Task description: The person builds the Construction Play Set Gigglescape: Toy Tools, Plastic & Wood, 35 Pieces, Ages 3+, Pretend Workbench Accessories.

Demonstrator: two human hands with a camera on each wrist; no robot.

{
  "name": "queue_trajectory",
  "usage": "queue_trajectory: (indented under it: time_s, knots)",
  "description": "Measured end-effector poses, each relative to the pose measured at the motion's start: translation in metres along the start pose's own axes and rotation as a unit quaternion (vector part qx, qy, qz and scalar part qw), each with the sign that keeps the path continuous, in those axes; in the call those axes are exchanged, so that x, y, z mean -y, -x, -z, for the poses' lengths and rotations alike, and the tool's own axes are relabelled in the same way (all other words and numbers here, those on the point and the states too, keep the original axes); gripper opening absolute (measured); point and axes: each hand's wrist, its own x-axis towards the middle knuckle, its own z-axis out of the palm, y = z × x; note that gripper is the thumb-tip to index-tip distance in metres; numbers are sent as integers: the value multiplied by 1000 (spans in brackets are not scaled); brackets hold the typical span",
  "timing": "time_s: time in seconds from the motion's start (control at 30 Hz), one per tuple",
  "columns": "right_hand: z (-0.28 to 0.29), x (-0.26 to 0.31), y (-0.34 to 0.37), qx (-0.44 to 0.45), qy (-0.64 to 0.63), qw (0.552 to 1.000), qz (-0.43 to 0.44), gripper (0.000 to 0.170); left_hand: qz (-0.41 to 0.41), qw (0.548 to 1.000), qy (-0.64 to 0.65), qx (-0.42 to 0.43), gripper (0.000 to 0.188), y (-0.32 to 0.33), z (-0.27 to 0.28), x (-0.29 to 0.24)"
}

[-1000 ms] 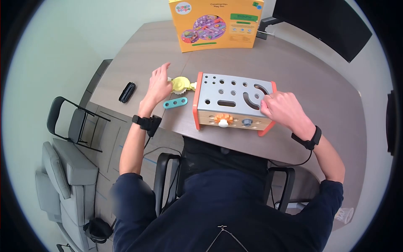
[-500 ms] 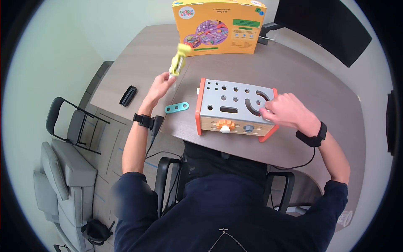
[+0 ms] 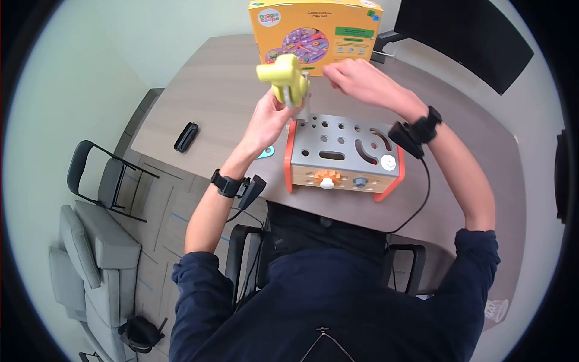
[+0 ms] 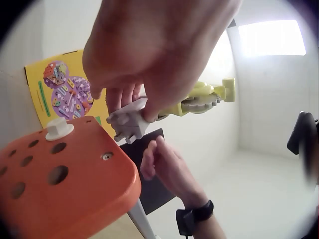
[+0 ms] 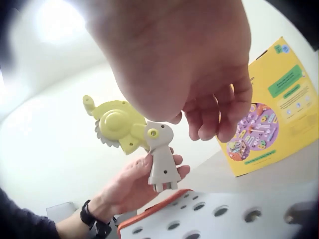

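Observation:
My left hand (image 3: 265,123) grips the grey handle (image 5: 163,162) of a yellow toy circular saw (image 3: 288,75). It holds the saw raised near the left end of a toy workbench (image 3: 312,166), with the handle's pronged end downward. My right hand (image 3: 365,81) hovers behind the bench, fingers loosely bent around nothing, just right of the saw. The bench has a grey holed top and orange end panels (image 4: 99,174). A white bolt (image 4: 59,129) sticks out of the left panel. On the top's front right corner sits a white screw head (image 3: 388,163).
An orange gear (image 3: 319,175) and a blue-grey nut (image 3: 360,182) sit on the bench front. Left of the bench lies a teal strip (image 3: 266,152), partly hidden. A black case (image 3: 186,137) lies farther left. The yellow box (image 3: 356,45) and a monitor (image 3: 464,39) stand behind.
My left hand has picked the saw up off the table and brought it right, over the bench's left end. My right hand has left the bench's right corner, moving back and left, uncovering the white screw.

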Motion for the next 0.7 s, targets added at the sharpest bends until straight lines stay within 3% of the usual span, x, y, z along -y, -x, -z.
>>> queue_trajectory:
  time_s: [0.03,0.23,0.43,0.5,0.7]
  knots:
    - [-1,1,-12,-22,-25,999,20,60,-8,1000,-4,7,35,-1,-2,2]
    - [-21,13,-60,20,-254,959,-127,81,-23,998,-66,-2,28,4,-14,2]
    - [-39,33,-74,145,-248,942,-176,86,-30,998,-47,24,43,5,-13,0]
    - [-51,26,-77,151,-241,945,-159,82,-35,994,-90,44,60,5,-10,3]
    - [-59,30,-75,197,-211,942,-171,74,-55,993,-92,44,67,12,-9,10]
